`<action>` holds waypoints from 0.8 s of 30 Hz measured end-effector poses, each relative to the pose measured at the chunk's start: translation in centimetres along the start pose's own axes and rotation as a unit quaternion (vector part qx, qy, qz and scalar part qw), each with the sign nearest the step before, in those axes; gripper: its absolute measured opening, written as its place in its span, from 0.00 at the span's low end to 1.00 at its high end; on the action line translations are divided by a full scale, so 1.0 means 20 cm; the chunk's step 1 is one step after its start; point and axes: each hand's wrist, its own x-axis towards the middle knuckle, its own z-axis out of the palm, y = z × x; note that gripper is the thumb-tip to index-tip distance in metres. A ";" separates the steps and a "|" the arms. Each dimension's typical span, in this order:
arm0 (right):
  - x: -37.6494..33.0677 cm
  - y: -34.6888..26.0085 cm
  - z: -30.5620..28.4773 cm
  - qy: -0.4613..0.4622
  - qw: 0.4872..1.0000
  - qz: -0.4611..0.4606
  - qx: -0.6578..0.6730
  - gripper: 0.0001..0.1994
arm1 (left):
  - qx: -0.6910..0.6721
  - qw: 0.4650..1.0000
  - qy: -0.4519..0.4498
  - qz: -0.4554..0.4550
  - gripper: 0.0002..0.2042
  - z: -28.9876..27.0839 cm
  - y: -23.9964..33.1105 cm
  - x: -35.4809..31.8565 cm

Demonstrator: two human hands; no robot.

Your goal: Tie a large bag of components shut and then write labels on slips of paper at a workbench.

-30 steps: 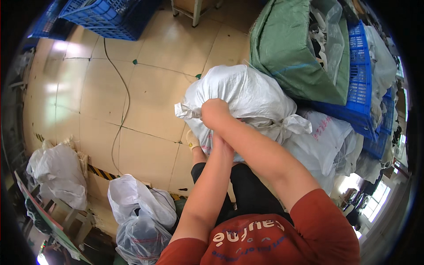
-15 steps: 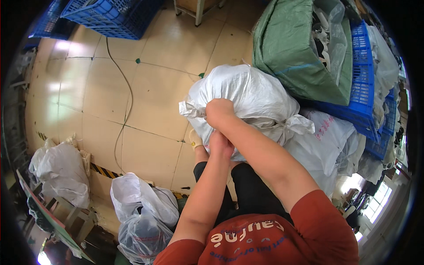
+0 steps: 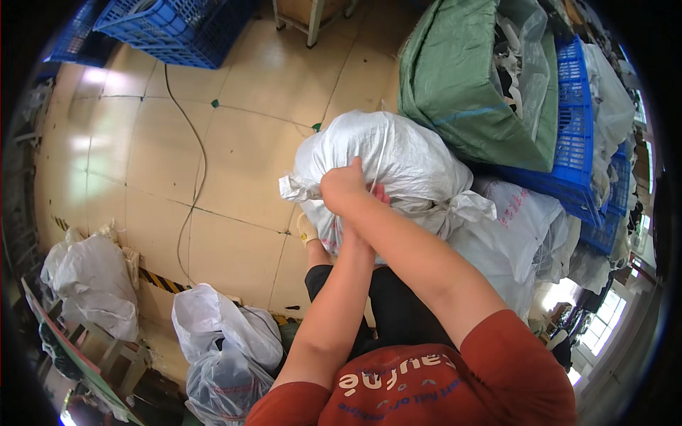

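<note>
A bulging white woven sack (image 3: 398, 153) lies in front of my legs, with bunched, knotted corners at its left and right ends. My forearms cross above it. My right hand (image 3: 344, 187) is closed at the sack's near side, beside the left corner, its thumb sticking up; the fingers' grip is mostly hidden under the hand. Past the right wrist, the fingertips of my left hand (image 3: 381, 194) show, curled around a thin white string (image 3: 383, 145) that runs down over the sack. The right forearm hides the rest of that hand.
A green woven sack (image 3: 462, 92), open at one side, rests on blue crates (image 3: 572, 106) at the right. Another white sack (image 3: 515, 220) lies below it. White plastic bags (image 3: 224, 334) stand at lower left. A cable (image 3: 202, 156) crosses the tiled floor; blue crates (image 3: 177, 32) stand beyond.
My left hand has moved up from below the right wrist to its far side, its fingertips now showing. My right hand's thumb has lifted. The view has shifted slightly.
</note>
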 end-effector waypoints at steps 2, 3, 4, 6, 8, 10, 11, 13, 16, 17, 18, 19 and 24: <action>0.00 0.02 0.01 0.042 0.999 -0.014 0.018 0.07 | 0.000 1.000 -0.004 0.012 0.08 -0.18 0.11 0.00; 0.00 0.07 0.05 0.074 0.996 -0.016 0.038 0.07 | 0.019 0.999 0.012 0.035 0.08 -0.22 0.14 -0.04; -0.01 0.12 0.07 0.073 0.996 -0.013 0.039 0.07 | 0.039 0.997 0.029 0.059 0.09 -0.27 0.20 -0.10; -0.01 0.09 0.04 0.097 0.985 -0.044 0.133 0.09 | -0.104 0.970 -0.213 -0.052 0.09 -0.67 0.57 -0.09; -0.02 0.23 0.14 0.113 0.977 -0.022 0.179 0.09 | 0.251 0.964 0.087 -0.024 0.10 -0.56 0.63 -0.16; -0.03 0.19 0.15 0.136 0.963 -0.035 0.231 0.09 | 0.430 0.883 0.177 0.062 0.10 -0.58 0.84 -0.12; -0.05 0.18 0.17 0.163 0.961 -0.061 0.215 0.08 | 0.470 0.859 0.192 0.068 0.10 -0.58 0.91 -0.07; -0.08 0.17 0.20 0.192 0.957 -0.084 0.201 0.07 | 0.520 0.826 0.209 0.057 0.10 -0.49 1.03 0.02; -0.10 0.08 0.23 0.371 0.885 -0.264 0.098 0.09 | 0.505 0.840 0.186 0.078 0.09 -0.22 1.33 0.24; -0.10 0.12 0.26 0.366 0.891 -0.253 0.092 0.09 | 0.526 0.829 0.174 0.075 0.11 0.01 1.24 0.32; -0.09 0.12 0.26 0.394 0.875 -0.281 0.000 0.10 | 0.564 0.808 0.161 0.055 0.11 0.23 1.14 0.37; -0.08 0.10 0.26 0.419 0.849 -0.310 -0.090 0.12 | 0.600 0.785 0.150 0.039 0.10 0.41 1.03 0.40; -0.01 -0.05 0.29 0.243 0.957 -0.103 0.119 0.12 | 0.959 0.084 -0.218 0.162 0.08 0.67 0.12 0.13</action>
